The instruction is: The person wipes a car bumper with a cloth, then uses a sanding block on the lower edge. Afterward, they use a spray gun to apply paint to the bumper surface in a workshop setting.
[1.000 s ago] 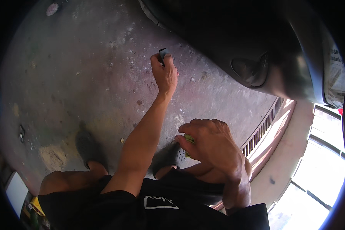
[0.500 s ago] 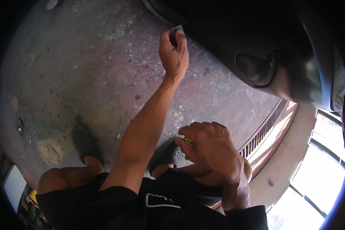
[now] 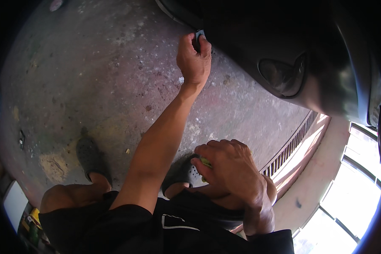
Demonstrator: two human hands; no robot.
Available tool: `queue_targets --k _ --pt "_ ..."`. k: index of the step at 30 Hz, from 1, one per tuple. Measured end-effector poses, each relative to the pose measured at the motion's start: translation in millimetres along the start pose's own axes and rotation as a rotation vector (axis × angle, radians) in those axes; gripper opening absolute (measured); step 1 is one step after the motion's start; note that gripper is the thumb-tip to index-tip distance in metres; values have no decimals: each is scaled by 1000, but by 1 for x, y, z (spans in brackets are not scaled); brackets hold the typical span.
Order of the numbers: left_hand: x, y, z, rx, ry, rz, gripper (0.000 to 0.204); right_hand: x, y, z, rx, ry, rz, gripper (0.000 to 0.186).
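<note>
Looking down, head view only: person crouching or bending over a stained concrete floor [image 3: 93, 76], dark vehicle body [image 3: 283, 38] arching over the top right.
left hand: left hand [image 3: 194, 59] is reaching out at full arm length, fingers pinching together on a small dark clip-like piece [image 3: 199, 34] right at the lower edge of the vehicle body.
small piece: sitting between the left fingertips, touching or just at the body's dark edge; cannot tell whether it is seated in the panel or only being held against it.
right hand: right hand [image 3: 230, 169] is staying low, close to the torso, well apart from the left hand, curling shut around a small yellow-green item [image 3: 205, 162]; only a sliver is showing, kind unclear.
below right hand: dark perforated shoe [image 3: 186, 171] just under the knuckles; second dark shoe [image 3: 89, 156] further to the left of it.
beyond right hand: slotted floor drain grate [image 3: 290, 146] running toward bright windows [image 3: 360, 186].
near left edge: small clutter, white and yellow bits, too blurred to name.
progress, judging only: piece is arriving at the body edge, so the carrying part looks done; fixing or pulling it looks unfinished, since the fingers are gripping it and nothing is showing it locked in or free.
</note>
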State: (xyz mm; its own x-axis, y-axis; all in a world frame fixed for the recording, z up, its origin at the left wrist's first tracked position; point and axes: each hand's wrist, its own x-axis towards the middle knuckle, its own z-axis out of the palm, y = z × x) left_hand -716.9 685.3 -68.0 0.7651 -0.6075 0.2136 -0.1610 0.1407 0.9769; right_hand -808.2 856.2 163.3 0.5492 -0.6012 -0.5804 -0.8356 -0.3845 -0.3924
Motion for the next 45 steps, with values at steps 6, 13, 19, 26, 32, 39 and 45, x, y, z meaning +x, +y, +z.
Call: queue_targets --k 6,13,19,26,32,39,45 --pt "9 2 1 6 10 31 21 1 -1 0 6 23 -20 23" --pt "12 4 1 -4 3 36 22 -1 1 2 -14 46 -27 22" --pt "6 -5 2 20 25 64 20 -2 0 1 -15 18 -22 21" --pt "23 -1 4 15 0 79 20 -3 0 1 1 35 -30 23" --pt "16 -4 1 35 24 95 21 -2 -1 -1 4 40 -35 23" --pt "-4 -13 -9 53 -31 86 22 -4 1 3 1 40 -28 22" --pt "5 -5 -20 -165 -80 -112 23 -3 -1 0 -2 15 -18 23"
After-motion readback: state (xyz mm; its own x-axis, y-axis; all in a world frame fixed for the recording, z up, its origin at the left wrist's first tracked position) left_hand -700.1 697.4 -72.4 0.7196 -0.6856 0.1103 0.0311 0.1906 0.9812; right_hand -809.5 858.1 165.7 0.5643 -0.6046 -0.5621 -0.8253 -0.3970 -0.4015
